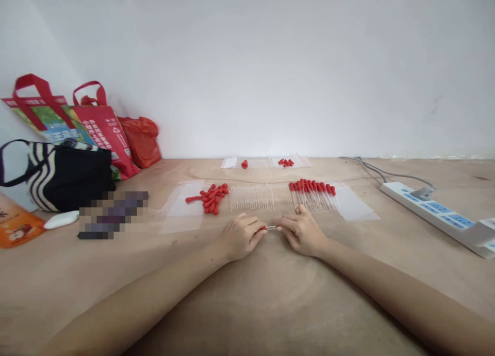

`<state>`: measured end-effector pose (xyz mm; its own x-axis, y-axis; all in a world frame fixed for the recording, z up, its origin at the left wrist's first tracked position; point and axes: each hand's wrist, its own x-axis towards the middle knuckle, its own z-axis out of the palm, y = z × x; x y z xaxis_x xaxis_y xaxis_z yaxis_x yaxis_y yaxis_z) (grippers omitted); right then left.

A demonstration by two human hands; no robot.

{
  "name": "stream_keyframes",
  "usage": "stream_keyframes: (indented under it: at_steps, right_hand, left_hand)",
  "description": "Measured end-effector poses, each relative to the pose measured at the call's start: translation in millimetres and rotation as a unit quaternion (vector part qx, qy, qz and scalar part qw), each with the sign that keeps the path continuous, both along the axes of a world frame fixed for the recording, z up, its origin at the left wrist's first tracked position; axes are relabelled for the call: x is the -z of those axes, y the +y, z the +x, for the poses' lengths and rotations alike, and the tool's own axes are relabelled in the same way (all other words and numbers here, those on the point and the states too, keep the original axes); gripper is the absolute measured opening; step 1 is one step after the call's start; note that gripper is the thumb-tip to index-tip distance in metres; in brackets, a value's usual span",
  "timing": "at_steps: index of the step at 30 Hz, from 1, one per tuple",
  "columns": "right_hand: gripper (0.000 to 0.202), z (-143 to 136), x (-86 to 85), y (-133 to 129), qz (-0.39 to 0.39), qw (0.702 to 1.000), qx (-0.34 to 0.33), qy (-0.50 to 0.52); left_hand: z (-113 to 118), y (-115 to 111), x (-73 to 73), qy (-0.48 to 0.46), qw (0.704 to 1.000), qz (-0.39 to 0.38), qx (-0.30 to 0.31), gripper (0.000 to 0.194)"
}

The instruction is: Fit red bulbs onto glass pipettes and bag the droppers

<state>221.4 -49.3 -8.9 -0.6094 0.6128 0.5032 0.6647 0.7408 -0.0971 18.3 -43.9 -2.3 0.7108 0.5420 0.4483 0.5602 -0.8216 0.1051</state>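
Both forearms [166, 294] stretch across the pale wooden bench [270, 304], the left hand [243, 237] and right hand [302, 233] facing each other just nearer than the row of thin clear tubes [251, 197]. A slender transparent tube [271, 227] lies crosswise between their fingers [252, 225], a small red bulb [263, 227] (mostly hidden) at its left end. Left fingers pinch the bulb; right fingers pinch the tube's other end.

Both tapering forearms [162, 291], left hand [240, 237] and right hand [303, 233] are bare.

Black bag [83, 175] beside shopping bags [110, 131]; orange packet [19, 222] at left; power strip [439, 214] at right.
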Motion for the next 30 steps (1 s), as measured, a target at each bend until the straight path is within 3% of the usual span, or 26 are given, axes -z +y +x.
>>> stream_keyframes:
  at_steps: [11,18,24,30]
  right_hand:
    - [0.023,-4,-3.4,-2,-0.076,0.997,-0.025,0.004]
    - [0.029,-12,-6.1,-3,-0.103,0.995,0.009,0.008]
    - [0.036,-5,-7.1,1,-0.111,0.992,0.058,0.02]
    - [0.037,-4,-3.8,3,-0.134,0.989,0.053,0.038]
  left_hand:
    - [4,0,-1.3,0.006,0.998,-0.002,0.056,0.024]
    - [1,3,-0.7,-0.035,0.998,-0.043,0.039,0.016]
    - [-9,7,-3.0,-0.121,0.99,-0.073,-0.023,0.025]
    - [-10,10,-1.2,-0.122,0.99,-0.075,0.0,0.018]
